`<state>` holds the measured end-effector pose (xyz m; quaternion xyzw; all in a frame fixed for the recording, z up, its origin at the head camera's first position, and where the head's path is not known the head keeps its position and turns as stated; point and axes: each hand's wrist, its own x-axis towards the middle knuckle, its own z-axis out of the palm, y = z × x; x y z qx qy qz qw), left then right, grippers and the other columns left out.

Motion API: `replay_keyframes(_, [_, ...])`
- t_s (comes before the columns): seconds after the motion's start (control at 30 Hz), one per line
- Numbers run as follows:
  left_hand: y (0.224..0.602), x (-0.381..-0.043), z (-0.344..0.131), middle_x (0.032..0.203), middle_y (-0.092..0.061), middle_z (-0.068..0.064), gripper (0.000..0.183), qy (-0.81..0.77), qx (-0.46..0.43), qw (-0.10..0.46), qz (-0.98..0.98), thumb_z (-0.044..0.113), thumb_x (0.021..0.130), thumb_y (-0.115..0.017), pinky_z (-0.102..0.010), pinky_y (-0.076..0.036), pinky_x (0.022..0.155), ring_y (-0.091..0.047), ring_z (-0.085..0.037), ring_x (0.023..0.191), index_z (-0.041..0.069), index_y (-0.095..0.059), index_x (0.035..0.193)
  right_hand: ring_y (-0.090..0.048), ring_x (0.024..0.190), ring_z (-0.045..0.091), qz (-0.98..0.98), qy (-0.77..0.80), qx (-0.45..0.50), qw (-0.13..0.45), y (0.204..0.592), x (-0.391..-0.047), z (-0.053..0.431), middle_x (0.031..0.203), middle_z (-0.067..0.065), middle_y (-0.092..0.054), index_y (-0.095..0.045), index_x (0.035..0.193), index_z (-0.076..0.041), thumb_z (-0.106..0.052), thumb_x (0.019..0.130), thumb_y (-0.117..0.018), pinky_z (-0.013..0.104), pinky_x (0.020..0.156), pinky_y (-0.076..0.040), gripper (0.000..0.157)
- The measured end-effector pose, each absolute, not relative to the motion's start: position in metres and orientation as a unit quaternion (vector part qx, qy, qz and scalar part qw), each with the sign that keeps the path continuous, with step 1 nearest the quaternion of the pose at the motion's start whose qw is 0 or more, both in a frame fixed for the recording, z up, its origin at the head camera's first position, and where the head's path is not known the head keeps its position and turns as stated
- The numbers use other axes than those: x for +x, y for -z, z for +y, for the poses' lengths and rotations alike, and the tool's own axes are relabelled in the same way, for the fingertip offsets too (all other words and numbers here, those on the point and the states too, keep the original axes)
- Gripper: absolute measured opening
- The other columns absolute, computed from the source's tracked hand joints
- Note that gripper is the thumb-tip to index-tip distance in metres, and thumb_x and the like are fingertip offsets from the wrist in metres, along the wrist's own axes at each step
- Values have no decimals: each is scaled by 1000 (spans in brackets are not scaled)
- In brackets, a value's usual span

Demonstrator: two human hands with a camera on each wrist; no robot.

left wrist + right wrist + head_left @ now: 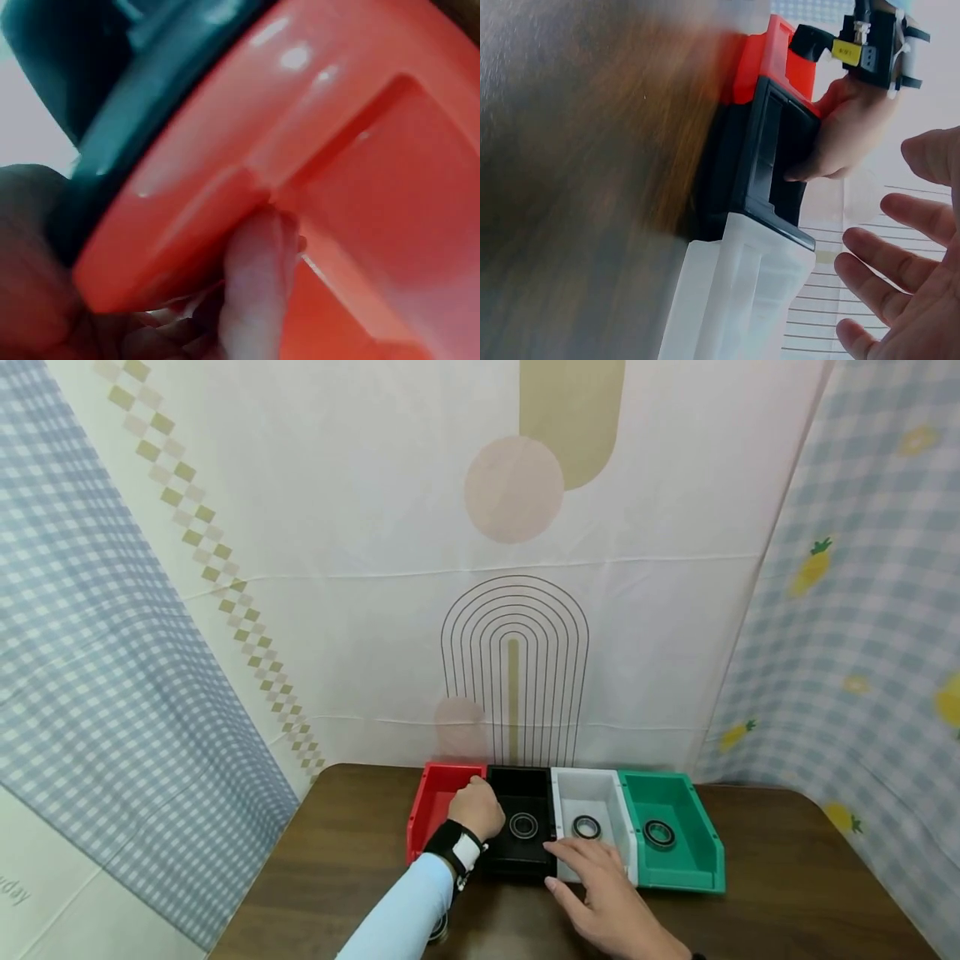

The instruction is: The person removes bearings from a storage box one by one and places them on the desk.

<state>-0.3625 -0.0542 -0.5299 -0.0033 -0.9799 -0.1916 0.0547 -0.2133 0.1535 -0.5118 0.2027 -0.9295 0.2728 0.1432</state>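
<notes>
My left hand (477,807) is over the side where the red bin (432,814) meets the black bin (528,862). In the left wrist view, a digit (255,285) lies inside the red wall (187,187) while other parts of the hand are on the black side, so the hand pinches the adjoining walls. Some fingertips are hidden. My right hand (603,893) hovers at the front of the white bin (581,785), fingers spread and holding nothing. One ring-shaped bearing (523,826) lies in the black bin, another bearing (587,827) in the white one.
To the right stands a green bin (675,793) with a bearing (659,834) in it. Another ring (438,929) lies on the brown table (330,852), partly covered by my left sleeve. A patterned cloth (360,635) hangs behind the bins.
</notes>
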Motion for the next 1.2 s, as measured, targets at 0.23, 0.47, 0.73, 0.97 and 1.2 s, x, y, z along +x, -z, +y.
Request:
replay_keyframes(0.23, [553, -382, -59, 67, -61, -13, 46, 206, 26, 12, -978, 27, 92, -69, -46, -55, 53, -62, -31, 55, -5, -56, 122, -64, 128, 20, -930, -281, 200, 126, 509, -211, 153, 134, -8, -70, -71, 137, -25, -31, 101, -74, 61, 111, -44, 37])
replay_keyframes(0.47, [551, -376, -51, 69, -64, -15, 52, 189, 45, 21, -981, 29, 91, -71, -48, -58, 60, -65, -32, 60, -4, -56, 127, -64, 127, 19, -934, -281, 184, 121, 509, -212, 154, 134, -7, -71, -72, 137, -24, -30, 99, -76, 60, 111, -42, 38])
replay_keyframes(0.73, [527, -357, -49, 80, -71, -19, 52, 198, 59, 12, -978, 26, 93, -71, -50, -61, 69, -70, -36, 71, -4, -55, 132, -64, 128, 18, -924, -294, 193, 148, 512, -214, 144, 134, -9, -71, -73, 135, -26, -29, 99, -76, 56, 109, -44, 36])
replay_keyframes(0.97, [524, -352, -48, 87, -74, -21, 50, 196, 71, 17, -978, 26, 95, -71, -52, -62, 74, -72, -37, 77, -3, -54, 131, -65, 127, 16, -920, -291, 211, 157, 510, -216, 139, 134, -8, -72, -71, 138, -26, -30, 101, -75, 57, 110, -44, 37])
replay_keyframes(1.2, [527, -354, -46, 87, -75, -21, 53, 200, 64, 23, -977, 27, 97, -68, -53, -62, 74, -73, -38, 76, -4, -53, 137, -65, 128, 17, -922, -291, 205, 150, 508, -217, 139, 134, -8, -72, -69, 139, -25, -29, 100, -75, 58, 111, -44, 40])
